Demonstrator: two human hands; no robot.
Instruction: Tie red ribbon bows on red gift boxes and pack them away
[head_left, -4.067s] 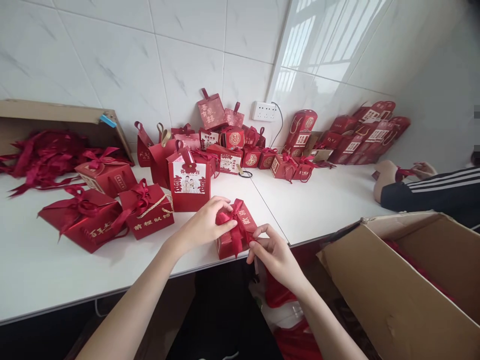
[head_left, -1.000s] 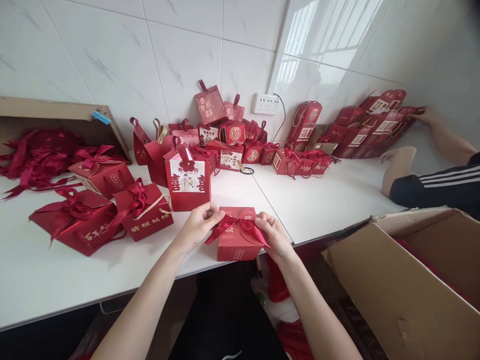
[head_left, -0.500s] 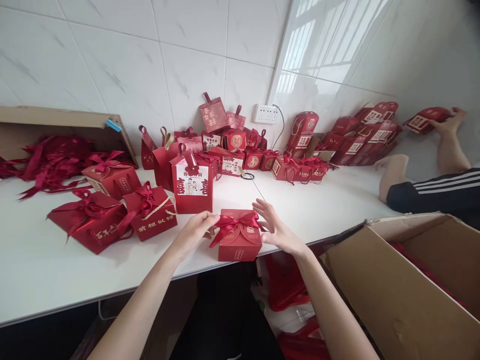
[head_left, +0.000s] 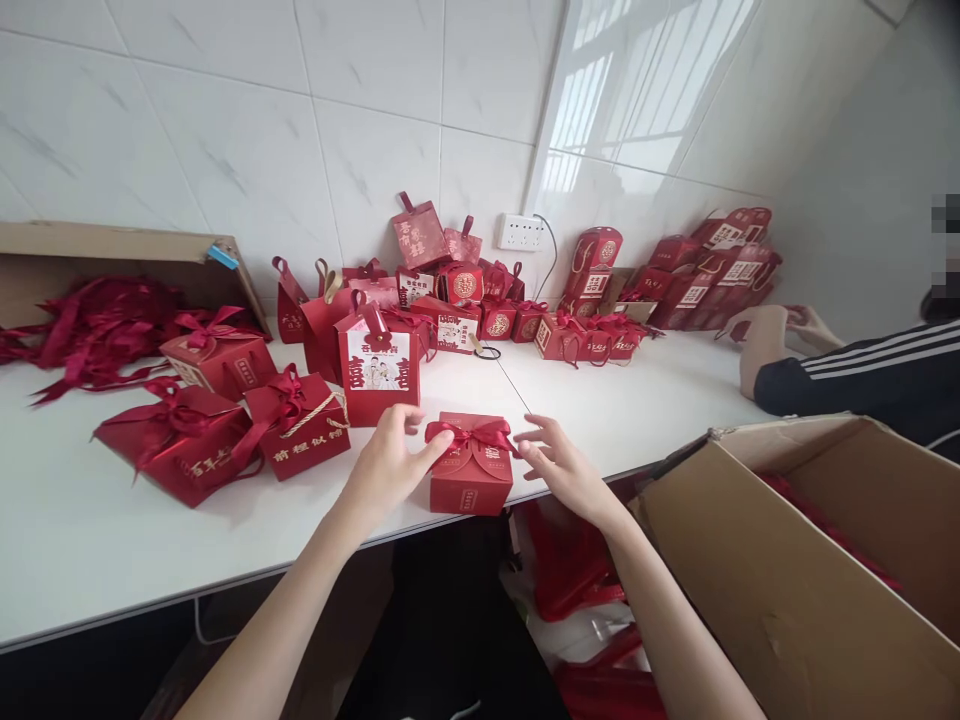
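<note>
A red gift box [head_left: 471, 485] with gold lettering stands at the table's front edge, a shiny red ribbon bow [head_left: 472, 434] across its top. On its left is my left hand [head_left: 394, 455], fingers apart, with the thumb at the bow's left loop; I cannot tell whether it touches. My right hand [head_left: 562, 470] is to the right of the box, its fingers spread and curved beside the bow's right end, gripping nothing. Behind the left hand stands a red bag-shaped box [head_left: 381, 400] with a printed couple on its front.
Several bow-tied boxes [head_left: 300, 430] stand to the left, near a carton [head_left: 135, 240] of loose red ribbons [head_left: 112, 320]. More red boxes [head_left: 457, 285] line the wall below a power strip [head_left: 520, 232]. An open carton [head_left: 780, 540] is at right, near another person's arm [head_left: 765, 345].
My left thumb has come over the bow's left loop while its fingers lifted away. My right hand has lowered slightly. The other person's hand no longer holds up a red box.
</note>
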